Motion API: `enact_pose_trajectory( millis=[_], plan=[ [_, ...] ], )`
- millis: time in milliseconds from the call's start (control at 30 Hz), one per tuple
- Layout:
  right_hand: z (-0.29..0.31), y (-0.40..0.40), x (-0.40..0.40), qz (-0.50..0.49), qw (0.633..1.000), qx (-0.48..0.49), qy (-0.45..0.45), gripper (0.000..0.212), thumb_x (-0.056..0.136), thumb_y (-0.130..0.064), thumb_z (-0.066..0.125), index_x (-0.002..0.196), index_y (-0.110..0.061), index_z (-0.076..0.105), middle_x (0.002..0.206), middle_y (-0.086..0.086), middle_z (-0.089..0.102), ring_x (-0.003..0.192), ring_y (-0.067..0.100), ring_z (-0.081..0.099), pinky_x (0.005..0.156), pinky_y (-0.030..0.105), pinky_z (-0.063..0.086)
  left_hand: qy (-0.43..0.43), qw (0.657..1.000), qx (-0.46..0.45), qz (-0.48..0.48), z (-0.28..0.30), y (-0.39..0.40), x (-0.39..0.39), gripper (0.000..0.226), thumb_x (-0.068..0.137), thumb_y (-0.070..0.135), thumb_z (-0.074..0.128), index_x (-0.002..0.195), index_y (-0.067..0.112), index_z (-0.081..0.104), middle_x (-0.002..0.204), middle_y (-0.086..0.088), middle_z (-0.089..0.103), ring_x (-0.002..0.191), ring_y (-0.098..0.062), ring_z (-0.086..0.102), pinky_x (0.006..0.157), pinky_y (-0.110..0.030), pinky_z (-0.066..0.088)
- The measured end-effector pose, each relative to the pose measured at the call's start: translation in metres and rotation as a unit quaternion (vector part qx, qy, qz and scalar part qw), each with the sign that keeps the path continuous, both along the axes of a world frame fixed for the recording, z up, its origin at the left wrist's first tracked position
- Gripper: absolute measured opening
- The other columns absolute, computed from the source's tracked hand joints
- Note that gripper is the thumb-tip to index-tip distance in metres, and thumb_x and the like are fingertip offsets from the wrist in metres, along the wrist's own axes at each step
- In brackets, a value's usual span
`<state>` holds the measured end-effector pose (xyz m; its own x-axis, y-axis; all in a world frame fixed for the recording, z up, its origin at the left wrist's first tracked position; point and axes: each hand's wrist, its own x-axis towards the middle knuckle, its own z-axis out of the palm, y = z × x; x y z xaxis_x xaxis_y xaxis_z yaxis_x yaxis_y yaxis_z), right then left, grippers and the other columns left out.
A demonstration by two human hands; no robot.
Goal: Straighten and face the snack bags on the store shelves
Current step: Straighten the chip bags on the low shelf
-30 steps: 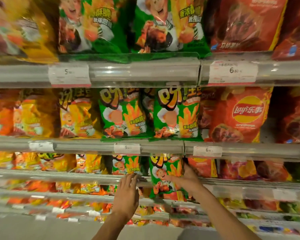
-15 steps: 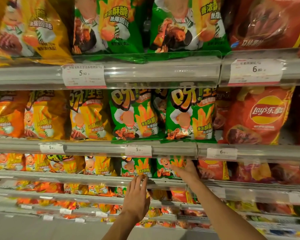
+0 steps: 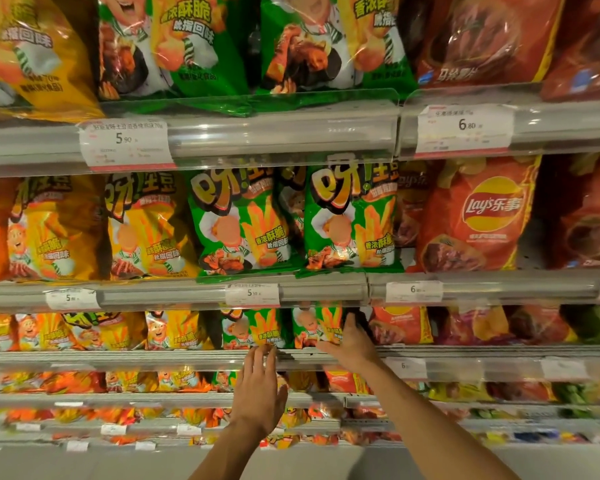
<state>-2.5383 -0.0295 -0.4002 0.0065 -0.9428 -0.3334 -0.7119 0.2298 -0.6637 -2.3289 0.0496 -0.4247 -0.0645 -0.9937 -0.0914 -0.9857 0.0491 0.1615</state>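
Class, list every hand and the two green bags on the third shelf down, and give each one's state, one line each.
left hand: fingers straight, tips at the shelf rail, holding nothing.
right hand: gripping the right green bag's edge.
right green bag: upright, front out, held.
left green bag: upright, front out, untouched.

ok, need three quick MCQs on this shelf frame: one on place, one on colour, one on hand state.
1. Where is the right hand?
A) top shelf
B) on a green bag, third shelf down
C) at the floor

2. What colour is the Lay's bag on the second shelf?
A) red
B) blue
C) white

3. How is the left hand?
A) gripping a bag
B) fist
C) fingers straight, holding nothing

Answers:
B, its fingers curl round the green bag there.
A, red pack with a yellow logo.
C, flat hand by the shelf rail.
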Motion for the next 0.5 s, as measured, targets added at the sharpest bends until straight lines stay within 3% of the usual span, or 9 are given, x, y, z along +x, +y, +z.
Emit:
enact_pose_trajectory(
  millis=[133,300,367,500],
  plan=[
    [-0.006,0.022,-0.013,-0.012,0.998,-0.059,0.006,0.094,0.091,-0.049,0.070,0.162,-0.014,0.019,0.167,0.009,0.024,0.153,0.027,0.026,0.122,0.039,0.031,0.020,0.998,-0.032,0.045,0.000,0.006,-0.019,0.066,0.100,0.046,0.042,0.155,0.019,0.019,0.161,-0.004,0.014,0.150,-0.027,0.013,0.124,-0.038,0.019],
    [-0.011,0.047,-0.048,-0.044,0.992,-0.100,-0.068,0.071,0.092,-0.039,0.073,0.153,-0.020,0.044,0.154,-0.002,0.047,0.144,0.018,0.042,0.120,0.033,0.035,0.114,0.988,-0.089,0.046,-0.002,0.012,-0.063,0.043,0.092,0.032,0.062,0.130,0.013,0.053,0.130,-0.009,0.049,0.121,-0.029,0.045,0.103,-0.040,0.043],
    [-0.013,0.056,-0.069,-0.066,0.982,-0.103,-0.143,0.055,0.091,-0.028,0.076,0.142,-0.019,0.056,0.137,-0.008,0.060,0.131,0.013,0.056,0.111,0.026,0.045,0.180,0.979,-0.086,0.043,-0.002,0.011,-0.090,0.036,0.093,0.027,0.062,0.125,0.013,0.056,0.122,-0.005,0.054,0.114,-0.025,0.050,0.096,-0.037,0.047],
    [-0.013,0.067,-0.130,-0.143,0.963,-0.110,-0.198,0.032,0.087,-0.008,0.079,0.117,-0.016,0.067,0.103,-0.009,0.071,0.098,0.007,0.070,0.078,0.008,0.051,0.309,0.945,-0.066,0.081,0.008,0.005,-0.149,0.015,0.092,0.016,0.061,0.107,0.016,0.063,0.095,0.003,0.065,0.091,-0.020,0.064,0.078,-0.034,0.051]
  ],
)
